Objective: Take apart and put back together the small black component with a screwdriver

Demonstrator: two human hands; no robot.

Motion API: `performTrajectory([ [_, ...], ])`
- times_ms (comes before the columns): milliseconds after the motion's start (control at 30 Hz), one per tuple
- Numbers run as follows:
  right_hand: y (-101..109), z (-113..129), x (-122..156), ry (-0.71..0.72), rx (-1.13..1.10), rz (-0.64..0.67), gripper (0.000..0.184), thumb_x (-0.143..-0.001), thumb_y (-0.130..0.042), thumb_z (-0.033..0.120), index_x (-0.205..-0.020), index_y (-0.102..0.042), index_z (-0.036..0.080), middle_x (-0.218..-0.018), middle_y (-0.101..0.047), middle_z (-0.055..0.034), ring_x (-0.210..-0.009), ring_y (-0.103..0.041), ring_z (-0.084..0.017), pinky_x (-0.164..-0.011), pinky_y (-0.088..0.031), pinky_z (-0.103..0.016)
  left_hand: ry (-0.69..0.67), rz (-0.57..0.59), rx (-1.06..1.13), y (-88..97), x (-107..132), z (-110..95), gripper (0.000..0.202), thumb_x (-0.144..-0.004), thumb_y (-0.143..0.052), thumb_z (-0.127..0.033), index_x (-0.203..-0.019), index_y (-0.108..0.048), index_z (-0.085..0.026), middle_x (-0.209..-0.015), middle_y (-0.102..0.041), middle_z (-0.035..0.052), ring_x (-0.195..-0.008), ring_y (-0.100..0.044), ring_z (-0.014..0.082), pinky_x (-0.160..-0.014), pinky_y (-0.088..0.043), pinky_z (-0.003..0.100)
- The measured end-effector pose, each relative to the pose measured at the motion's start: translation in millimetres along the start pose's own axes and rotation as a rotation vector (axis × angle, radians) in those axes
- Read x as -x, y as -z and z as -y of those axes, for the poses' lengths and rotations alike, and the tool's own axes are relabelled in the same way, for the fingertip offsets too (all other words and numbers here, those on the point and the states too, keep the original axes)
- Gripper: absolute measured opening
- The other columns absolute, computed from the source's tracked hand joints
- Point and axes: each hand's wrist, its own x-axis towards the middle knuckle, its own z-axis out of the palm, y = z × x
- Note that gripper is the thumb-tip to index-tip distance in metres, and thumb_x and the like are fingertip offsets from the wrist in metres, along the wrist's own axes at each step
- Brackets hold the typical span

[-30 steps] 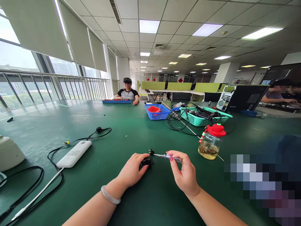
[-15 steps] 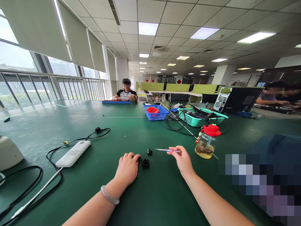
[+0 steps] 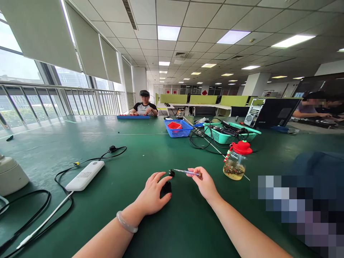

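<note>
My left hand [image 3: 152,193] rests on the green table [image 3: 150,150] with its fingers curled around a small black part [image 3: 166,187]. My right hand [image 3: 204,182] pinches a thin clear-handled screwdriver [image 3: 186,172], held level and pointing left. Its tip sits at a second, smaller black part [image 3: 171,173] lying on the table just beyond my left fingers. A pale bangle circles my left wrist.
A white power strip [image 3: 85,175] with black cables lies to the left. A glass jar with a red lid [image 3: 237,161] stands at right. Blue basket [image 3: 178,129] and teal basket [image 3: 231,133] with cables sit farther back. People sit at the far end and at right.
My left hand has moved right and closed around the black part it had let go of. My right hand brought the screwdriver tip left to the smaller part.
</note>
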Motion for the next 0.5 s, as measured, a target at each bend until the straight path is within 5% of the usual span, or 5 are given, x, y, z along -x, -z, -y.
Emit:
performTrajectory([
  [267, -4.9, 1.9, 4.8, 0.014, 0.031, 0.065, 0.025, -0.074, -0.068, 0.040, -0.076, -0.051, 0.022, -0.109, -0.069, -0.0070, -0.095, -0.070, -0.024, -0.093, -0.049, -0.044, -0.056, 0.064, -0.010, -5.0, -4.9, 1.9, 0.032, -0.088, -0.052, -0.034, -0.119, -0.056, -0.030, -0.136, -0.053, 0.0053, -0.130, -0.041, 0.0259, -0.110, -0.034, 0.051],
  [500, -7.0, 6.9, 9.5, 0.026, 0.056, 0.129, 0.023, -0.079, -0.065, 0.040, -0.077, -0.051, 0.022, -0.106, -0.068, -0.0063, -0.093, -0.070, -0.023, -0.092, -0.049, -0.043, 0.142, -0.032, -0.074, -0.2, -6.2, 0.6, 0.016, -0.084, -0.050, -0.021, -0.097, -0.058, -0.026, -0.121, -0.060, 0.0045, -0.120, -0.049, 0.0233, -0.103, -0.038, 0.046],
])
